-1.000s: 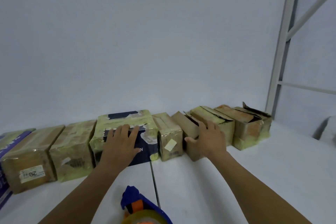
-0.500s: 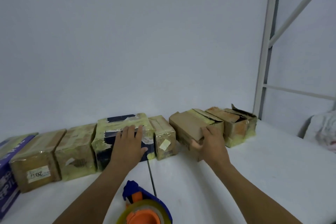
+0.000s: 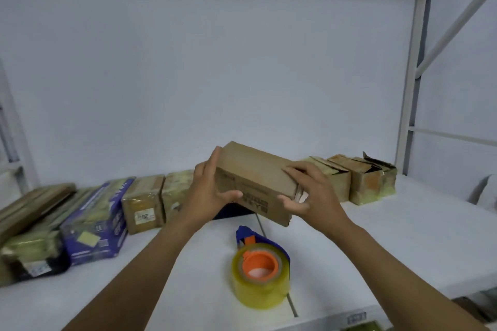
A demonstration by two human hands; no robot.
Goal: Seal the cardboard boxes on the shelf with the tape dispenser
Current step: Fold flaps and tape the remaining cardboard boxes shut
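A plain brown cardboard box (image 3: pixel 255 180) is lifted above the white shelf (image 3: pixel 403 236), tilted, in front of the row of boxes. My left hand (image 3: pixel 211 193) grips its left end, thumb under the front face. My right hand (image 3: pixel 309 191) grips its right end, fingers over the top and thumb below. The tape dispenser (image 3: pixel 259 267), blue with an orange hub and a yellowish clear tape roll, lies on the shelf just below the box, untouched.
A row of taped boxes lines the back wall: two brown ones (image 3: pixel 144 203) left of my hands, a purple box (image 3: pixel 99 223) and flatter packs far left, opened brown boxes (image 3: pixel 368 180) at right. A white upright post (image 3: pixel 411 75) stands at the right.
My right hand pulled the brown box out of the row and raised it. My left hand left the dark blue box and took the brown box's left end. The camera tilted down.
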